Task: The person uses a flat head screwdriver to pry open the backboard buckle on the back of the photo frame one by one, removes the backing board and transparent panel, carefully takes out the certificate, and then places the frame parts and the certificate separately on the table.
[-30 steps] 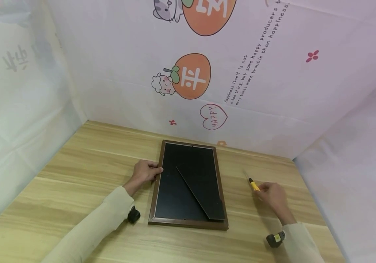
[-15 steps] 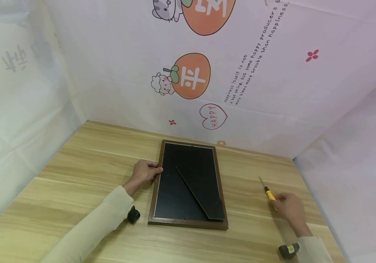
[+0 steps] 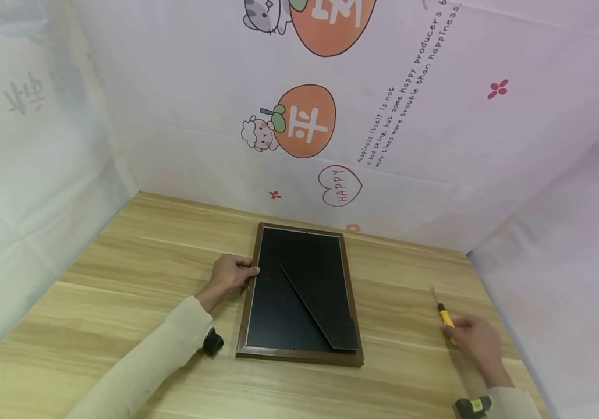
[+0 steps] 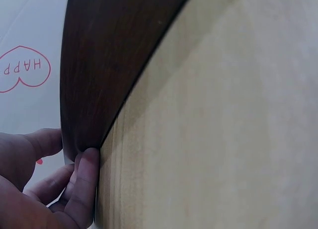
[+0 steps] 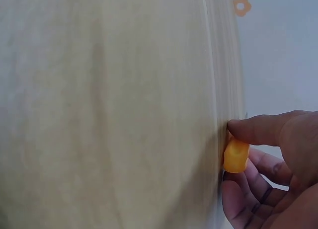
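Observation:
A brown picture frame (image 3: 354,291) lies back up on the table, its black backing board (image 3: 299,250) carrying a slanted black easel stand (image 3: 330,302). My left hand (image 3: 230,272) holds the frame's left edge, thumb on top; in the left wrist view its fingers (image 4: 82,189) are at the side of the dark frame (image 4: 102,65). Off to the right, my right hand (image 3: 474,340) pinches a screwdriver (image 3: 446,318) by its yellow handle, shaft pointing away from me. The right wrist view shows the handle's yellow end (image 5: 235,157) between thumb and fingers, close over the tabletop.
The wood-grain table (image 3: 163,250) meets a printed cloth wall (image 3: 199,145) just behind the frame. More white cloth hangs along the left side (image 3: 27,174) and the right side (image 3: 566,262). Small black cameras sit at both wrists.
My right hand has moved right and toward me with the screwdriver, away from the picture frame. The left hand and the frame have stayed in place.

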`<action>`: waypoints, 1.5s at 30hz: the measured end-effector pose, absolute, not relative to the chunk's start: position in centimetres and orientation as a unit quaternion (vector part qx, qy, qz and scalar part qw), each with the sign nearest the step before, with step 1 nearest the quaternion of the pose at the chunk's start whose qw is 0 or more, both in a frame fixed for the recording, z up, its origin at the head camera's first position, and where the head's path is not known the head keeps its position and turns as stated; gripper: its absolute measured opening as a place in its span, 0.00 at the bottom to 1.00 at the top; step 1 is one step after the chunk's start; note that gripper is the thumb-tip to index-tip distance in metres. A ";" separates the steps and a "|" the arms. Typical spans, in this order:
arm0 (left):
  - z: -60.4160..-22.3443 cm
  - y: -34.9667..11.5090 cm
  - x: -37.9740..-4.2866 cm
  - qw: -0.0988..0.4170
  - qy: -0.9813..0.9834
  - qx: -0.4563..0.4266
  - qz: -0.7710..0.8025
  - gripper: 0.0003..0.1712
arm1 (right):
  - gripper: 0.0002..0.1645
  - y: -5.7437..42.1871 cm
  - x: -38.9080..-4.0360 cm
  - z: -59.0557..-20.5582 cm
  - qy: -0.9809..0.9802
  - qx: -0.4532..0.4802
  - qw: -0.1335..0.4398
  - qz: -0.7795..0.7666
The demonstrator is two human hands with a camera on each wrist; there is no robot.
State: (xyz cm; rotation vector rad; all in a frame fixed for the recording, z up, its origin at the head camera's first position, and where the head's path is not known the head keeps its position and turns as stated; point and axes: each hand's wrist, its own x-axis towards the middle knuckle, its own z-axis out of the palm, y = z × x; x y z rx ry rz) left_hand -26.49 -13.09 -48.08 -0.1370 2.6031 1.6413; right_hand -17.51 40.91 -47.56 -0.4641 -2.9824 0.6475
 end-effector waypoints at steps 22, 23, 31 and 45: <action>-48.4 -13.0 -26.5 0.034 0.849 -0.047 0.525 0.15 | 0.32 40.6 -16.9 -47.4 -0.969 -0.152 0.024 0.195; -48.4 -13.0 -26.4 0.033 0.850 -0.047 0.524 0.15 | 0.32 40.6 -16.8 -47.4 -0.969 -0.152 0.024 0.195; -48.4 -12.9 -26.5 0.030 0.854 -0.046 0.518 0.16 | 0.33 40.1 -16.7 -47.3 -0.966 -0.170 0.063 0.185; -47.6 -13.3 -27.1 0.081 0.840 -0.046 0.535 0.21 | 0.25 34.9 -16.2 -46.6 -0.968 -0.121 0.103 0.194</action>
